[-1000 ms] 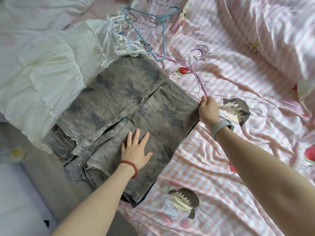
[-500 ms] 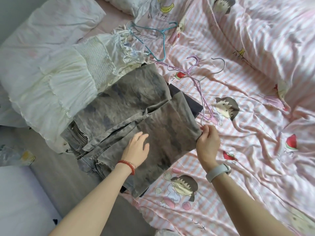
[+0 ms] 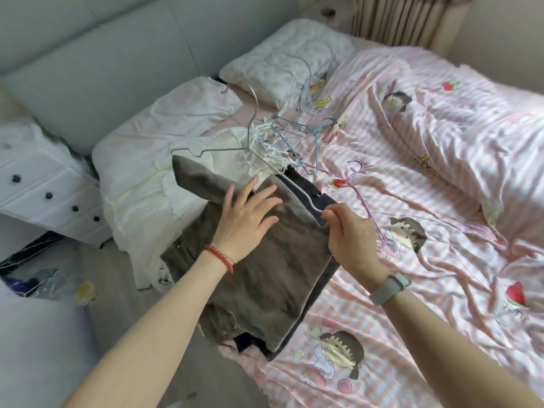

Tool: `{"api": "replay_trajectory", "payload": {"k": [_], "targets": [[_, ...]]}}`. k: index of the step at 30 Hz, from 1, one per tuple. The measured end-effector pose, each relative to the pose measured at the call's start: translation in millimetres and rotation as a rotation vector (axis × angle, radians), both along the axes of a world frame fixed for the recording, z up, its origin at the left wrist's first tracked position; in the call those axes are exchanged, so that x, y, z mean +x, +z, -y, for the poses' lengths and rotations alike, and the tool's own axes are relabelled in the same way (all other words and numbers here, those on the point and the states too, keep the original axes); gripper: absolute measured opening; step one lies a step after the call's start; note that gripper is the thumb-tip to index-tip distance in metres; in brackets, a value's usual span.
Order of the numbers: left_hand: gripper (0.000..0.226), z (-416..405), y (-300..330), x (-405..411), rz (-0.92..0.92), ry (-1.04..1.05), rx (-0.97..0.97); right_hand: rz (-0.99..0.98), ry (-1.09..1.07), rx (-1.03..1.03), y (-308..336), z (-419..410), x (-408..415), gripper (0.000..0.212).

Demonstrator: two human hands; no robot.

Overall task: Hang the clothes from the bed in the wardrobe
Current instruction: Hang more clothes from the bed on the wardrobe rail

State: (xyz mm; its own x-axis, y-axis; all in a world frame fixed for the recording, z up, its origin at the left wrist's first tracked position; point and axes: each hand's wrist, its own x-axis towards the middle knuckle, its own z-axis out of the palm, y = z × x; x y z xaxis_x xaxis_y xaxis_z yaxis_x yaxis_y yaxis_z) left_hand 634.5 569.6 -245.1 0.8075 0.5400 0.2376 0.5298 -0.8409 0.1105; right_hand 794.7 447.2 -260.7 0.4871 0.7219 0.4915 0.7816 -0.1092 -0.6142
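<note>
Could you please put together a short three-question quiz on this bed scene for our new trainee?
1. True or false: the right hand pinches one end of the grey wire hanger.
2. What does the left hand do? A) rests open on the grey-brown trousers; B) lifts the white ruffled garment; C) holds the blue hanger.
3. Fill in: the purple hanger lies on the pink striped ____, right of the trousers.

Key:
1. True; the grip closes on the hanger's end, above the trousers' edge.
2. A
3. Sheet.
</note>
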Motion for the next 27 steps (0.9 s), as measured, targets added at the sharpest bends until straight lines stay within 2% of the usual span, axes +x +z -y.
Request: {"api": "replay_trajectory", "payload": {"k": [2,5,9,14,16,19,22,24,27], "targets": [[0.030,-4,19,-22,0.017,0.050,0.016,0.015,0.066,0.025,19,-13,-14,0.024],[0.040,1,47,-58,0.013,0.060,0.002,0.009,0.154,0.022,43,-29,-40,0.033],[0.014,24,76,-113,0.259,0.117,0.114,0.014,0.285,0.051,75,-42,-74,0.027],[0.011,73,110,-189,0.404,0.273,0.306,0.111,0.461,0.127,122,-42,-131,0.022],[0.009,98,125,-216,0.422,0.328,0.395,0.160,0.500,0.195,141,-36,-160,0.026],[0.012,140,136,-250,0.428,0.390,0.454,0.168,0.555,0.193,163,-23,-198,0.036],[0.022,182,133,-278,0.323,0.427,0.429,0.183,0.648,0.287,178,-4,-226,0.042],[0.032,205,126,-296,0.224,0.465,0.374,0.166,0.694,0.337,182,14,-243,0.035],[0.027,224,128,-319,0.299,0.610,0.314,0.169,0.759,0.370,177,38,-262,0.025]]}}
